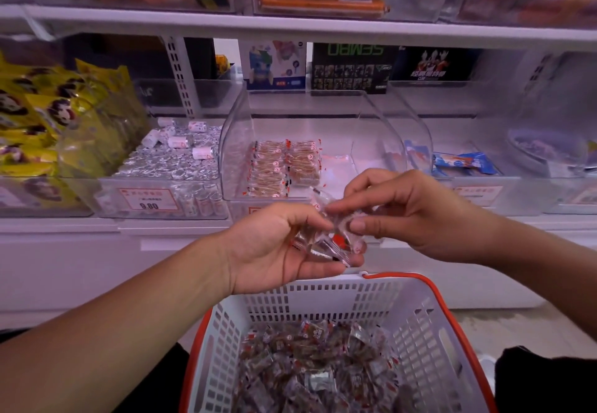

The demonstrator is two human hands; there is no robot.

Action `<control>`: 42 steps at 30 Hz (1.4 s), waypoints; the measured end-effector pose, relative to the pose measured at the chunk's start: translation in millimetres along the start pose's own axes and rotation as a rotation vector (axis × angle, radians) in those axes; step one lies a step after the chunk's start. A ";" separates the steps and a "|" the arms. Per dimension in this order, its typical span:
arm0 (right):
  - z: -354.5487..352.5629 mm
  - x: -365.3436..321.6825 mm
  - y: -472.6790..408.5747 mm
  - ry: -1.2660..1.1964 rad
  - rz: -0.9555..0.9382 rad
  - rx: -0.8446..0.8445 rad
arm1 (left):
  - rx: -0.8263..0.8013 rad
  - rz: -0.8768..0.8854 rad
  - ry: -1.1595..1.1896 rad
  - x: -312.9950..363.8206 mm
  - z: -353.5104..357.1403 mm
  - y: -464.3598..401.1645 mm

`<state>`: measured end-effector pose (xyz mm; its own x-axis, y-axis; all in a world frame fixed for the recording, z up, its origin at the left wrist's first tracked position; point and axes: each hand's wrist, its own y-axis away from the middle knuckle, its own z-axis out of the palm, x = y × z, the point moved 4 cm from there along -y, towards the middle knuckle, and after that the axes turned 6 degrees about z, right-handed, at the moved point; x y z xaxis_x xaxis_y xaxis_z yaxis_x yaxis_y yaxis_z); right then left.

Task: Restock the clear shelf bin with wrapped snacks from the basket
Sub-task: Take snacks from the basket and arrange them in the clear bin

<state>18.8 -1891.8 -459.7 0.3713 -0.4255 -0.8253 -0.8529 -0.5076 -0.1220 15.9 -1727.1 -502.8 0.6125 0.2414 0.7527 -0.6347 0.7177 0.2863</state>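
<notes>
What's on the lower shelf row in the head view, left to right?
yellow snack bags → bin of silver-wrapped rolls → clear shelf bin with neat rows of wrapped snacks → blue packets. Further right is too blurred to name.

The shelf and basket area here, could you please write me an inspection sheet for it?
Surface: white shelf, bins in a row.
Job's things: clear shelf bin partly filled, two neat stacks at its left; basket holds many wrapped snacks.
Clutter: nothing seen.
Hands: left hand holds a few held snacks; right hand pinches one of them.
Cables: nothing seen.
Surroundings: silver rolls bin, yellow packs, blue packs, price tag reading 9.80.
</notes>
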 end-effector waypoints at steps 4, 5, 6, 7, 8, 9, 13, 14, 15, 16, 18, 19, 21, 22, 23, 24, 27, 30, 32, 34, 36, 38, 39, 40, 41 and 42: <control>6.1 0.5 -0.2 -0.070 0.005 0.219 | -0.033 0.002 -0.034 1.3 0.0 2.1; 9.1 0.6 0.1 -0.052 -0.005 0.247 | -0.040 0.016 -0.061 1.9 0.7 2.3; 12.3 1.2 0.0 -0.012 -0.008 0.261 | -0.038 0.039 -0.116 2.0 1.0 2.3; 15.3 1.4 -0.6 0.025 -0.006 0.262 | -0.028 0.068 -0.184 2.1 1.3 2.2; 18.6 1.1 -1.5 0.048 -0.003 0.244 | -0.002 0.092 -0.256 2.0 1.0 1.8; 22.0 0.8 -2.2 0.061 0.000 0.210 | 0.037 0.107 -0.322 1.8 0.2 1.4; 28.9 1.9 -2.0 0.206 0.004 0.103 | 0.141 0.154 -0.545 7.2 -1.8 2.7; 28.7 2.2 -1.3 0.228 -0.001 0.094 | 0.144 0.164 -0.585 9.4 -1.0 3.6; 28.9 1.9 -0.5 0.232 -0.006 0.089 | 0.144 0.171 -0.614 10.9 0.0 4.3; 30.1 1.4 0.3 0.224 -0.010 0.083 | 0.143 0.176 -0.633 12.1 1.3 5.2; 36.0 1.2 1.1 0.165 -0.005 0.053 | 0.144 0.190 -0.666 13.3 3.2 7.1; 39.0 1.4 1.1 0.135 -0.001 0.039 | 0.147 0.197 -0.674 13.4 3.9 8.0; 41.2 0.6 0.5 0.122 -0.012 0.045 | 0.166 0.207 -0.668 14.2 3.4 10.3; 39.9 -0.3 0.3 0.125 -0.031 0.066 | 0.181 0.213 -0.667 15.3 2.7 11.6; 37.4 -1.7 0.3 0.116 -0.045 0.094 | 0.195 0.221 -0.680 17.0 2.1 12.9; 34.3 -3.1 0.6 0.092 -0.044 0.119 | 0.207 0.228 -0.712 19.1 1.8 14.3; 28.4 -8.6 -0.5 0.019 0.001 0.115 | 0.251 0.239 -0.873 24.4 -0.2 17.7; 25.9 -16.3 -3.1 0.039 0.020 0.069 | 0.281 0.239 -0.973 26.8 -1.8 19.7; 25.9 -19.6 -4.4 0.022 0.017 0.045 | 0.276 0.249 -0.974 28.6 -0.6 22.8; 25.4 -20.9 -5.1 -0.046 0.010 0.072 | 0.259 0.279 -0.873 33.5 0.2 27.3; 23.1 -19.2 -6.8 -0.155 0.015 0.156 | 0.258 0.333 -0.689 40.5 1.1 30.3; 23.9 -17.1 -9.1 -0.246 0.027 0.208 | 0.261 0.370 -0.486 41.8 2.6 28.0; 26.4 -16.3 -10.4 -0.259 0.028 0.210 | 0.277 0.390 -0.398 39.5 2.9 25.5; 29.8 -15.4 -10.9 -0.255 0.030 0.200 | 0.313 0.416 -0.339 36.2 2.3 22.9; 33.4 -14.4 -11.1 -0.245 0.036 0.186 | 0.363 0.443 -0.325 32.3 0.6 21.1; 36.0 -13.7 -11.1 -0.232 0.045 0.179 | 0.413 0.467 -0.359 28.6 -1.2 19.5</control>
<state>10.1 -1853.4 -466.8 0.2551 -0.2516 -0.9336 -0.9254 -0.3434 -0.1603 21.6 -1705.4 -476.4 0.0857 0.1828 0.9794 -0.9625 0.2692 0.0340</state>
